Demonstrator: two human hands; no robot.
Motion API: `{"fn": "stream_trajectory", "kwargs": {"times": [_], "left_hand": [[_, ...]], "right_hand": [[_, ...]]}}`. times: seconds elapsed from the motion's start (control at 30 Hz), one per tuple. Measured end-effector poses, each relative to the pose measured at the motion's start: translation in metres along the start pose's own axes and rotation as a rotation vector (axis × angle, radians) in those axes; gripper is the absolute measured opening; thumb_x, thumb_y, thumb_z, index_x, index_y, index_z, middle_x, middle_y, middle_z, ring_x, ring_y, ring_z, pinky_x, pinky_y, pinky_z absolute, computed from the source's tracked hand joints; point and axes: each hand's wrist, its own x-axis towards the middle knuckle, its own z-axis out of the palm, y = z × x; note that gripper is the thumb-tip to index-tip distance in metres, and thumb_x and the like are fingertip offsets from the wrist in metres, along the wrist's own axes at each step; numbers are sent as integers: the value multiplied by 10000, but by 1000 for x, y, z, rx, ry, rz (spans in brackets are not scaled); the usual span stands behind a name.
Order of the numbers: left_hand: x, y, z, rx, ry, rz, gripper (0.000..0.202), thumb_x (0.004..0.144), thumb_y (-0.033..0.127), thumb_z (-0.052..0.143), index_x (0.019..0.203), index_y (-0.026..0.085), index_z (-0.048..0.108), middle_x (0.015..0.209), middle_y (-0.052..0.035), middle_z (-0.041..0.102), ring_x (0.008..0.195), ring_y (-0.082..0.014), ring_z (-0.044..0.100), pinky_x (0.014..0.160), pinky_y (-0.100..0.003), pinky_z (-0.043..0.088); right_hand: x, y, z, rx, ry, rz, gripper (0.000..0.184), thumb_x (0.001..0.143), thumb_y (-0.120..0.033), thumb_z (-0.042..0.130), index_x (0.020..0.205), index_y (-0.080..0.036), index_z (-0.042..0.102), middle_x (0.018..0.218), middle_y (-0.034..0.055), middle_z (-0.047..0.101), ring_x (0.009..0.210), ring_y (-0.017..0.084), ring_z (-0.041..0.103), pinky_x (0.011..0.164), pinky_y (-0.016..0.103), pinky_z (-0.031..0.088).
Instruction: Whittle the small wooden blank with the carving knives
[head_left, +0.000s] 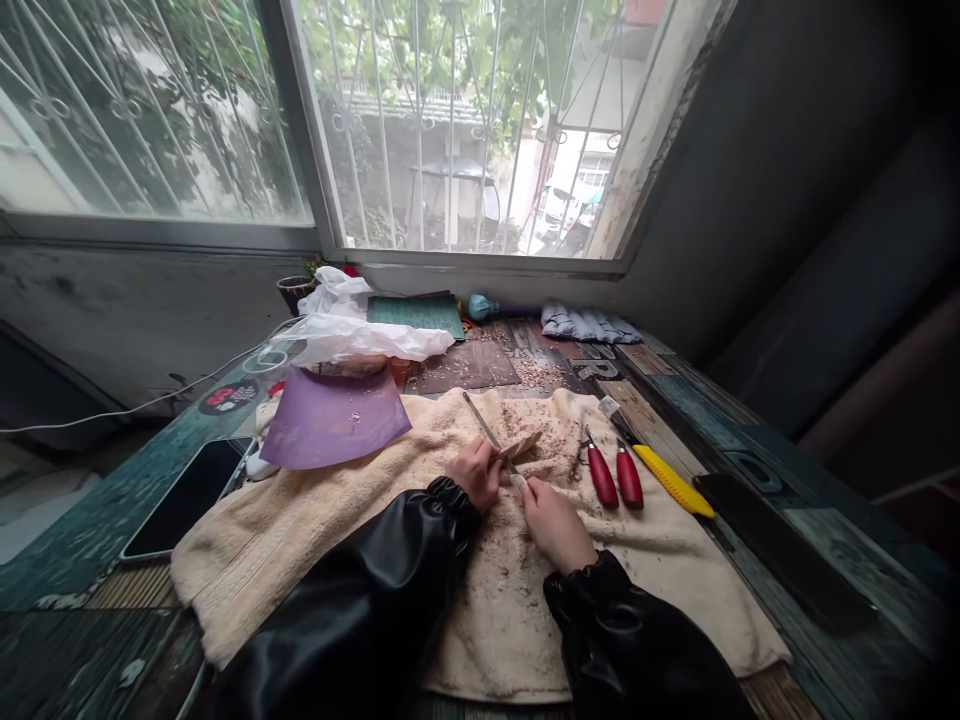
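My left hand is closed on a small brown piece of wood, whose pointed end sticks out to the right. My right hand is closed around the pale handle end of a slim metal file. The file slants up and to the left, passing against the wood by my left fingers; the exact contact is hidden. Both hands are over a beige towel strewn with wood shavings. Right of them lie two red-handled carving tools, one beside the other.
A yellow-handled cutter and a dark flat bar lie at the right. On the left are purple sandpaper and a tablet. White plastic, a green mat and a grey padded bundle lie near the window.
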Motion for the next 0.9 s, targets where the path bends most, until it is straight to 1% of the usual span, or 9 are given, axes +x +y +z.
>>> {"fn": "stream_trajectory", "kwargs": {"times": [0.2, 0.3, 0.37, 0.47, 0.57, 0.63, 0.77, 0.83, 0.9], "left_hand": [[-1, 0, 0, -3, -18, 39, 100, 748, 251, 479, 813, 205, 538, 813, -13, 587, 718, -147, 551, 590, -238, 428], [-1, -3, 2, -23, -28, 68, 96, 748, 256, 481, 803, 200, 536, 793, -16, 582, 698, -141, 546, 586, -233, 426], [0, -6, 2, -64, -57, 111, 69, 739, 238, 493, 771, 193, 534, 762, -15, 581, 683, -130, 543, 593, -223, 424], [0, -8, 2, -104, -91, 166, 35, 723, 208, 506, 746, 192, 527, 744, -9, 580, 671, -119, 539, 596, -212, 420], [0, -5, 2, -58, -45, 96, 37, 724, 214, 496, 745, 189, 515, 746, -14, 577, 676, -132, 538, 588, -226, 417], [0, -4, 1, -17, -8, 36, 43, 727, 222, 490, 745, 187, 506, 754, -20, 576, 693, -145, 540, 592, -239, 417], [5, -9, 1, 31, 31, -36, 57, 727, 238, 494, 735, 184, 507, 759, -29, 576, 697, -158, 540, 595, -255, 414], [7, -13, 1, 6, 21, -10, 54, 722, 236, 504, 732, 183, 509, 757, -27, 578, 688, -153, 540, 597, -252, 415], [8, -17, 0, -43, 5, 29, 44, 716, 224, 512, 726, 182, 510, 748, -22, 577, 666, -139, 537, 593, -241, 416]], "right_hand": [[-14, 15, 1, 48, 32, -28, 295, 849, -304, 269, 742, -195, 521, 744, 53, 610, 680, 137, 516, 576, 215, 273], [-14, 19, 1, 43, 41, -34, 307, 853, -306, 264, 749, -190, 528, 739, 55, 611, 670, 135, 511, 573, 215, 272], [-10, 17, 2, 35, 51, -36, 320, 856, -307, 263, 736, -185, 533, 737, 57, 611, 670, 133, 510, 575, 215, 272], [0, 7, 2, 20, 58, -13, 330, 856, -302, 266, 736, -177, 547, 740, 65, 612, 670, 137, 512, 572, 221, 269], [6, -3, 2, 19, 57, 1, 329, 856, -301, 262, 761, -181, 554, 741, 70, 612, 670, 143, 515, 567, 227, 265], [2, -4, 2, 32, 57, -3, 328, 857, -302, 255, 765, -185, 548, 732, 67, 607, 666, 144, 513, 565, 226, 265], [-21, 15, 5, 71, 13, -11, 332, 857, -313, 246, 711, -190, 518, 681, 52, 591, 640, 140, 501, 557, 222, 267], [-31, 27, 5, 76, 5, -13, 324, 855, -322, 247, 703, -194, 504, 664, 45, 585, 627, 138, 494, 553, 221, 266], [-32, 33, 4, 69, 8, -5, 317, 853, -323, 253, 694, -195, 496, 663, 45, 585, 627, 138, 491, 554, 221, 264]]}}
